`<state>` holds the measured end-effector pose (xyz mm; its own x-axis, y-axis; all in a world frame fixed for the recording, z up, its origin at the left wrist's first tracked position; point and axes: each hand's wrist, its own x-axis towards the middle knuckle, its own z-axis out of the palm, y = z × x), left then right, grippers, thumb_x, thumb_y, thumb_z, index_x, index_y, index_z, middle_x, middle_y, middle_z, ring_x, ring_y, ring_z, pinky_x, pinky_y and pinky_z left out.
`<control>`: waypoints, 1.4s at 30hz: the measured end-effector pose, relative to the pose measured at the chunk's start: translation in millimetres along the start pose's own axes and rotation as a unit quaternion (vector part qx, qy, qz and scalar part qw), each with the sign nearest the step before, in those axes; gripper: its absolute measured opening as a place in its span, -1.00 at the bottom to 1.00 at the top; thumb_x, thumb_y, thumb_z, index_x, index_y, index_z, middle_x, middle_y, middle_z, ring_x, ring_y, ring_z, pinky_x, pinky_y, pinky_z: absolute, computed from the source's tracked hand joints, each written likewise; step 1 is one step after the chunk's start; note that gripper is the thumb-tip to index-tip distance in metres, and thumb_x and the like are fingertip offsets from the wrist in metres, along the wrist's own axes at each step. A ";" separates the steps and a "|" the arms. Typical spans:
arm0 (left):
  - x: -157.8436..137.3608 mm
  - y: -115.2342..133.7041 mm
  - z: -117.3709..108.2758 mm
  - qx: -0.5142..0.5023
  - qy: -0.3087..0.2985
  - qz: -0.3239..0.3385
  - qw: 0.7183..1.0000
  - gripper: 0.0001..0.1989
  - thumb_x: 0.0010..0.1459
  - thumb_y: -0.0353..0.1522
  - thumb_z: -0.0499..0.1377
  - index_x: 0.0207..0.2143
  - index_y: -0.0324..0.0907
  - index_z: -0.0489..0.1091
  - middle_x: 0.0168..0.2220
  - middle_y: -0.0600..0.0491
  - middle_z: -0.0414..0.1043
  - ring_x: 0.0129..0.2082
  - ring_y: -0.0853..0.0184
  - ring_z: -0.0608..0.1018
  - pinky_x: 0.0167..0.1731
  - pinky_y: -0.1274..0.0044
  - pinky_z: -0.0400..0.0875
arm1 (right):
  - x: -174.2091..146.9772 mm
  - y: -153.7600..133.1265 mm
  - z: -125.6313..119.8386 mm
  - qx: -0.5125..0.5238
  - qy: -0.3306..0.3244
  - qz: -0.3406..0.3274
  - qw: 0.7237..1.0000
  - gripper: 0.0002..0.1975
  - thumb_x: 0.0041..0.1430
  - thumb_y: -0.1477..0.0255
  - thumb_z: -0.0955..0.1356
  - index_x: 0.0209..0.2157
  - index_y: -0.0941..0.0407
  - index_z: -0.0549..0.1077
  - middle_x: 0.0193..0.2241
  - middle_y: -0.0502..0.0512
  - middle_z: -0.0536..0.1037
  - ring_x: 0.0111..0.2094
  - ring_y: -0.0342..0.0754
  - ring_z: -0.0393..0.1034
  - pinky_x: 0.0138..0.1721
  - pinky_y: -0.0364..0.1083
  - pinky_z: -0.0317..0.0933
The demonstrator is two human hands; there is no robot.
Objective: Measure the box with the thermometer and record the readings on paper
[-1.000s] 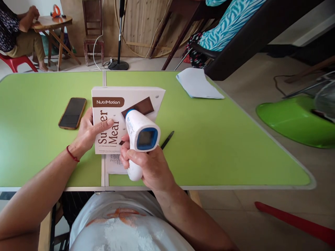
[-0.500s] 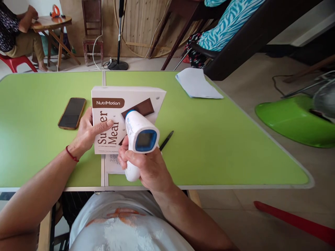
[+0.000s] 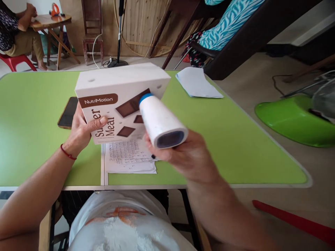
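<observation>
My left hand grips the left side of a white and brown box printed "NutriMotion", thumb across its front, and holds it tilted above the green table. My right hand is closed round a white handheld infrared thermometer with a blue front ring and a dark screen facing me. The thermometer's front end is up against or just before the box's right part; I cannot tell if they touch. Its handle is hidden by my fingers. Under the box lie written paper sheets, with a pen tip showing by my right fingers.
On the green table, a phone lies left, partly behind my left hand, and white papers lie at the back right. A green plastic chair stands at the right. A seated person is at a small wooden table.
The box has risen and tipped, now showing more of its top. My right hand has moved right with the thermometer and turned it, uncovering more of the box front and the papers.
</observation>
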<state>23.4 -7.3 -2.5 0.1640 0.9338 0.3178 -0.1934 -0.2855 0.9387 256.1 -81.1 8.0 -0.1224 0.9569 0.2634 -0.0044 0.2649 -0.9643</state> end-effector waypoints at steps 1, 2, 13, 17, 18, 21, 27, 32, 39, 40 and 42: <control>1.5 -1.1 -1.1 -0.001 0.006 0.004 1.000 -0.25 -0.11 -0.10 0.49 0.09 -0.07 0.31 0.07 -0.07 0.52 0.05 0.02 0.58 0.00 0.26 0.55 | 6.3 -1.4 -14.6 -0.043 -0.002 -0.020 0.999 -0.75 -0.03 0.35 0.54 -0.27 0.01 0.55 -0.37 0.02 0.56 -0.40 -0.05 0.39 -0.37 -0.01 0.33; 3.2 -2.8 -2.6 0.000 0.012 0.010 1.000 -0.21 -0.13 -0.11 0.50 0.12 -0.06 0.29 0.08 -0.07 0.51 0.06 0.02 0.57 0.01 0.26 0.55 | 13.4 -1.2 -29.3 -0.100 0.010 -0.039 0.994 -0.68 -0.08 0.36 0.56 -0.22 0.00 0.56 -0.31 0.03 0.59 -0.33 -0.01 0.44 -0.27 0.03 0.37; 12.0 -29.7 -19.5 0.009 0.000 -0.003 1.000 -0.22 -0.19 -0.20 0.53 0.05 -0.10 0.26 0.02 -0.05 0.52 0.08 0.03 0.55 0.05 0.27 0.50 | 65.1 82.7 -88.3 -0.506 -0.061 -0.008 0.860 -0.54 0.01 0.37 0.40 0.01 0.06 0.56 -0.24 0.15 0.63 -0.16 0.19 0.49 -0.03 0.21 0.30; 13.9 -30.7 -22.5 0.017 -0.017 -0.012 1.000 -0.25 -0.18 -0.23 0.53 0.04 -0.08 0.28 0.02 -0.04 0.52 0.08 0.04 0.55 0.05 0.27 0.49 | 64.6 90.1 -86.0 -0.512 -0.072 -0.012 0.856 -0.52 0.02 0.36 0.40 0.03 0.09 0.55 -0.20 0.16 0.64 -0.12 0.19 0.49 0.01 0.20 0.28; 14.5 -30.3 -22.9 0.019 -0.015 -0.013 1.000 -0.25 -0.19 -0.23 0.53 0.04 -0.07 0.28 0.03 -0.04 0.52 0.08 0.03 0.55 0.04 0.26 0.49 | 63.7 88.8 -87.0 -0.510 -0.076 -0.017 0.857 -0.52 0.02 0.37 0.40 0.03 0.09 0.55 -0.17 0.17 0.64 -0.10 0.20 0.49 0.02 0.20 0.28; 16.3 -28.9 -22.6 0.042 -0.010 -0.003 0.999 -0.21 -0.21 -0.17 0.53 0.06 -0.06 0.30 0.04 -0.04 0.49 0.10 0.00 0.52 0.02 0.27 0.49 | 57.6 77.9 -92.7 -0.514 -0.069 -0.049 0.854 -0.58 0.04 0.39 0.40 -0.01 0.08 0.57 -0.11 0.18 0.61 -0.03 0.22 0.46 0.04 0.20 0.27; 13.3 -14.1 -17.2 0.222 0.109 0.229 0.941 -0.32 0.03 0.12 0.28 0.13 0.11 0.24 0.12 0.08 0.30 0.19 0.07 0.36 0.12 0.20 0.34 | 34.1 49.0 -105.1 -0.547 -0.148 -0.047 0.822 -0.82 0.09 0.47 0.36 -0.35 0.00 0.63 -0.37 0.13 0.58 -0.30 0.12 0.46 -0.25 0.08 0.27; -6.3 13.1 -6.8 0.415 0.155 0.403 0.801 -0.56 0.15 -0.14 0.26 0.07 0.20 0.26 -0.21 0.09 0.33 -0.31 0.23 0.45 -0.34 0.26 0.35 | 20.0 52.1 -107.8 -0.567 -0.193 -0.043 0.799 -0.81 0.03 0.55 0.36 -0.45 -0.01 0.58 -0.45 0.12 0.56 -0.31 0.13 0.44 -0.25 0.08 0.18; -26.5 -1.5 22.9 0.484 -0.282 0.322 0.764 -0.86 0.29 -0.40 0.08 -0.27 -0.07 0.43 -0.51 0.09 0.39 -0.61 0.38 0.38 -0.63 0.48 0.17 | 2.5 37.3 -83.0 -0.395 0.032 -0.024 0.918 -0.88 -0.01 0.41 0.43 -0.52 -0.02 0.40 -0.53 0.02 0.49 -0.50 0.00 0.34 -0.41 0.01 0.15; -27.1 -7.5 25.0 0.499 -0.312 0.287 0.756 -0.81 0.31 -0.40 0.04 -0.30 -0.10 0.44 -0.50 0.07 0.39 -0.60 0.38 0.38 -0.63 0.49 0.14 | 0.2 35.2 -74.4 -0.338 0.061 -0.019 0.939 -0.87 -0.02 0.39 0.43 -0.52 -0.02 0.39 -0.54 0.00 0.48 -0.51 -0.02 0.34 -0.43 0.00 0.17; -28.1 -18.5 27.0 0.516 -0.344 0.248 0.744 -0.74 0.33 -0.40 0.00 -0.30 -0.14 0.47 -0.47 0.02 0.40 -0.59 0.37 0.37 -0.64 0.49 0.09 | -3.5 34.3 -55.6 -0.210 0.073 0.009 0.975 -0.90 -0.01 0.36 0.42 -0.49 -0.02 0.40 -0.55 -0.01 0.49 -0.54 -0.05 0.35 -0.47 -0.01 0.20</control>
<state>48.5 -34.1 -25.2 0.8454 0.4283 0.3190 0.3925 -0.9034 0.1727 311.6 -68.7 -24.4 0.0250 0.9605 0.2771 0.4069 0.2434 -0.8804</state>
